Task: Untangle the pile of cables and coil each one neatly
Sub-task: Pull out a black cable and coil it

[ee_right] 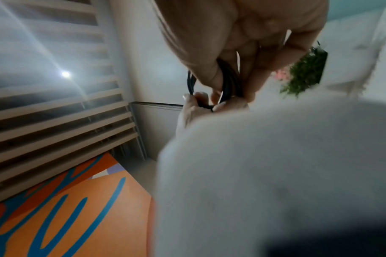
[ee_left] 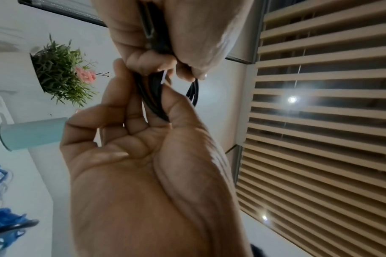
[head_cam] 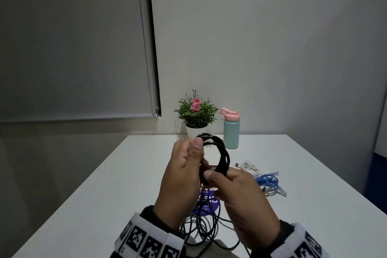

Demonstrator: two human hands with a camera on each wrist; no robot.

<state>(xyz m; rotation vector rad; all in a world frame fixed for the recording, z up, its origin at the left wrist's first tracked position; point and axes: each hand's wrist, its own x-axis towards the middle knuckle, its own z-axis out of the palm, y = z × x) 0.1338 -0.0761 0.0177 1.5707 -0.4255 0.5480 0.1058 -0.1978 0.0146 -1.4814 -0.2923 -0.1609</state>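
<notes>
Fingers point(head_cam: 198, 148) of both hands pinch the glossy round black cable coil point(head_cam: 222, 157).

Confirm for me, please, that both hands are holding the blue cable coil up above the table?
Not quite: the coil held by the left hand and right hand is the black cable. The head view shows the blue cable lying on the table.
</notes>
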